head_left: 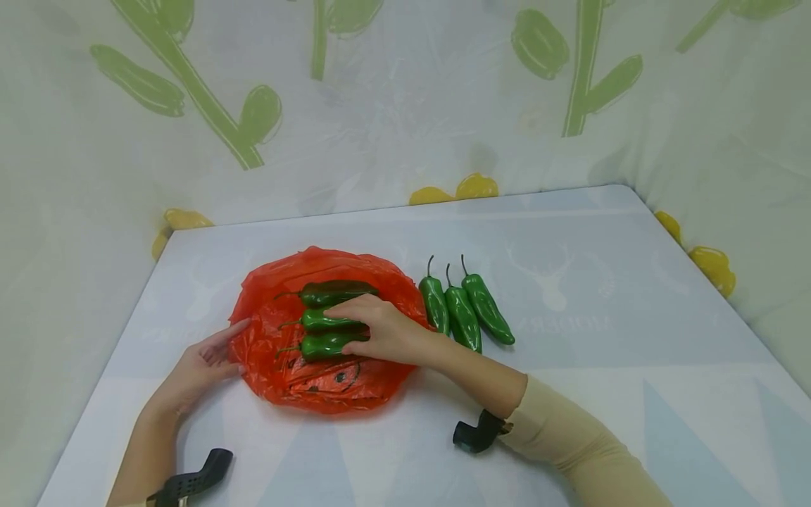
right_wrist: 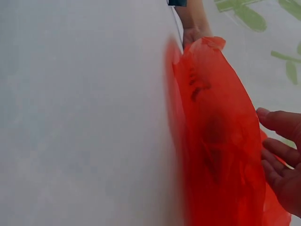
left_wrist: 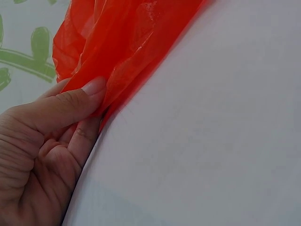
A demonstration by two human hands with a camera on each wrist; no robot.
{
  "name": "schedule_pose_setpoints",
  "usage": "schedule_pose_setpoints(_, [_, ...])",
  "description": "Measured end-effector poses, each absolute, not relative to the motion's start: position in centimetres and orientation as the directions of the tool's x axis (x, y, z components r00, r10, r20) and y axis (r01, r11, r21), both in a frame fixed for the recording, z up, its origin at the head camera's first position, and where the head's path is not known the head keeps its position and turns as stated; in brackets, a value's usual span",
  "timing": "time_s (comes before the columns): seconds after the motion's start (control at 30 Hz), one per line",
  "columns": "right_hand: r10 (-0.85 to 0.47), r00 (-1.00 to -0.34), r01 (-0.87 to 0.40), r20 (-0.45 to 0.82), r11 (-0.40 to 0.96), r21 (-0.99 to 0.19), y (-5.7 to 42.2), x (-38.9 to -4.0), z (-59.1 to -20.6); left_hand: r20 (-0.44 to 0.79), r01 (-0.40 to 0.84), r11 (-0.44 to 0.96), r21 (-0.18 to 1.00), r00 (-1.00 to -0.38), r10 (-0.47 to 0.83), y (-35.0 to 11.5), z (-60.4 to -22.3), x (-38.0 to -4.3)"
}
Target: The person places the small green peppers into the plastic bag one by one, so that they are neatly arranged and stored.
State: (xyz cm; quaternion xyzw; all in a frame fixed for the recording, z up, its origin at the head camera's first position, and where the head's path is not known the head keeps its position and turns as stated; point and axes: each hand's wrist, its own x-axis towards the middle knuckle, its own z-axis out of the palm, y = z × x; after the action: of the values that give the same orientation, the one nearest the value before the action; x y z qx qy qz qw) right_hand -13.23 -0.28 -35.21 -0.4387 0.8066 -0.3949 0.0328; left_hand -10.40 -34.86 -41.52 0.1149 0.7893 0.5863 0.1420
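A red plastic bag lies spread on the table, with three green peppers side by side within its raised rim. My left hand pinches the bag's left edge; in the left wrist view the thumb presses on the red film, with fingers behind it. Over the peppers reaches my right hand, its fingertips close to the middle and lowest ones. Its fingers are loosely bent and spread in the right wrist view, beside the bag's rim, which hides the peppers there.
Three more green peppers lie just right of the bag, stems pointing away, near my right forearm. The pale patterned table ends at a leaf-printed cloth backdrop. Black wrist cameras sit on both wrists.
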Motion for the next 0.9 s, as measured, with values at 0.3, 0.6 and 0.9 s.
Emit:
schedule_pose_setpoints(0.3, [-0.692,-0.656,-0.665,0.301,0.341,-0.664,2.0,-13.2,-34.5,-0.094,0.015,0.31,0.951,-0.938,0.335,-34.7,-41.3,-10.4])
schedule_pose_setpoints(0.6, [-0.67,-0.668,-0.679,0.325,0.369,-0.634,3.6,-13.5,-34.1,-0.092,0.014,0.295,0.955,-0.936,0.34,-34.8,-41.4,-10.4])
schedule_pose_setpoints(0.9, [-0.635,-0.672,-0.692,0.382,0.353,-0.629,5.1,-13.4,-33.8,-0.081,0.02,0.282,0.959,-0.936,0.344,-35.0,-41.5,-10.3])
